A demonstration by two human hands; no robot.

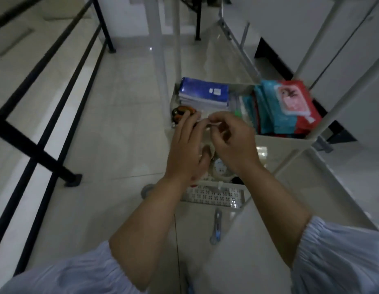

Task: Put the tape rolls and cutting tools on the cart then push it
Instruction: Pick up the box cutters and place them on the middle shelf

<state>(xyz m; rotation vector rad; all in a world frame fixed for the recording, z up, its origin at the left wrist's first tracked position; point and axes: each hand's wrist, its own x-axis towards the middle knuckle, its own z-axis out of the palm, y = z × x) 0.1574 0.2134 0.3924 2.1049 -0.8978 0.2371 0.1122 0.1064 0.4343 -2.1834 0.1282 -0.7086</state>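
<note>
My left hand [185, 149] is closed around a clear tape roll [208, 150] above the white cart [279, 142]. My right hand [232, 141] pinches a pale strip at the top of that roll, fingertips meeting the left hand's. Below the hands, another clear tape roll [220, 171] lies in the cart's tray, partly hidden by my wrists. A grey and blue utility cutter [216, 227] lies on the nearer white shelf. An orange and black tool [180, 112] sits at the tray's far left corner, half hidden by my left fingers.
A blue-wrapped paper stack [203, 94] and red and teal wipe packs [288, 107] fill the tray's far side. A patterned white box [214, 196] lies at its near edge. A black railing [57, 102] runs along the left. A cart wheel [147, 190] rests on the tiled floor.
</note>
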